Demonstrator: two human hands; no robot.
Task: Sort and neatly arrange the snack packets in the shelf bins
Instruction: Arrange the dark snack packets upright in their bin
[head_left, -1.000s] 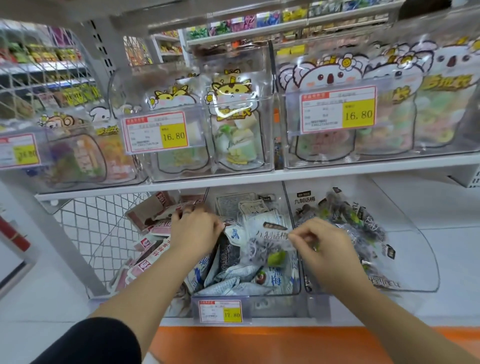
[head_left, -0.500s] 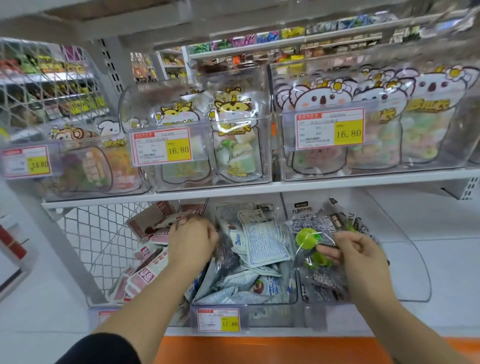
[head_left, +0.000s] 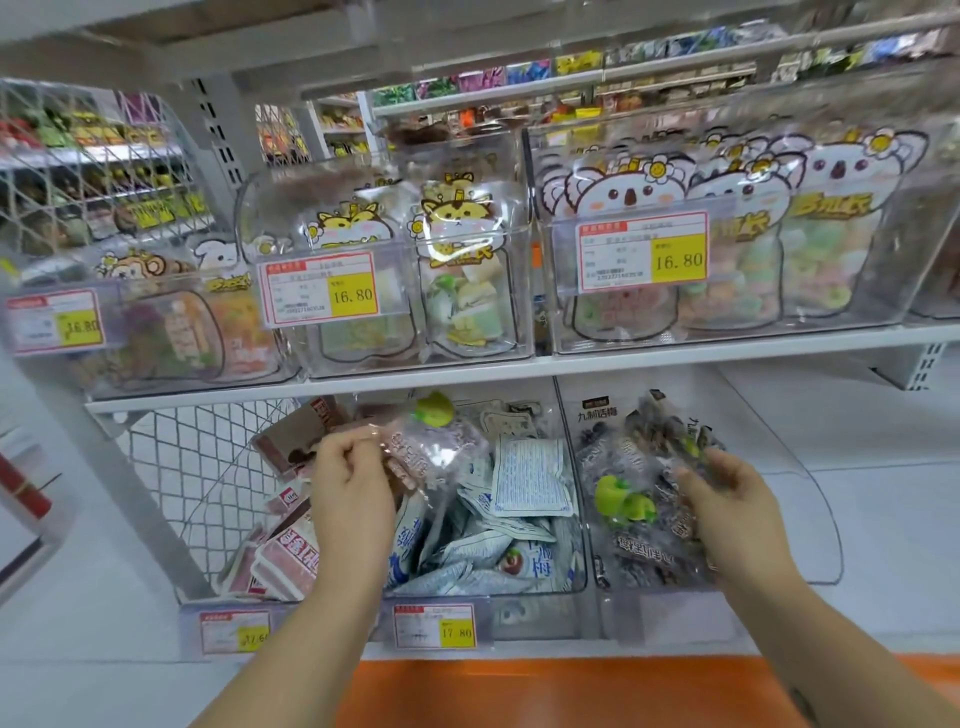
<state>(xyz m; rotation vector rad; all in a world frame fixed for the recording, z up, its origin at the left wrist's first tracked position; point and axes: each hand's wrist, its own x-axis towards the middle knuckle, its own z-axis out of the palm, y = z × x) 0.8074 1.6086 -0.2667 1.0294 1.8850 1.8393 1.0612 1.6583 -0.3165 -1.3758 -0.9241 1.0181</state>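
Observation:
On the lower shelf, my left hand (head_left: 349, 478) pinches the corner of a clear snack packet with a green plum picture (head_left: 431, 441), lifted above the middle bin (head_left: 540, 597) of white-blue packets (head_left: 524, 478). My right hand (head_left: 727, 499) holds a clear dark plum packet with a green apple picture (head_left: 628, 499) upright in the right clear bin (head_left: 815, 519), fingers curled on its right edge. Red-brown packets (head_left: 291, 556) lie in the left wire-sided bin.
The upper shelf carries clear bins of animal-shaped candy bags (head_left: 457, 270) with yellow price tags (head_left: 644, 254). A wire mesh divider (head_left: 197, 467) closes the left side. The white shelf surface (head_left: 883, 467) stretches to the right. An orange strip (head_left: 571, 686) runs below.
My right hand set the green-apple packet upright in the right bin. My left hand lifted a clear plum packet out of the middle bin. The camera tilted upward.

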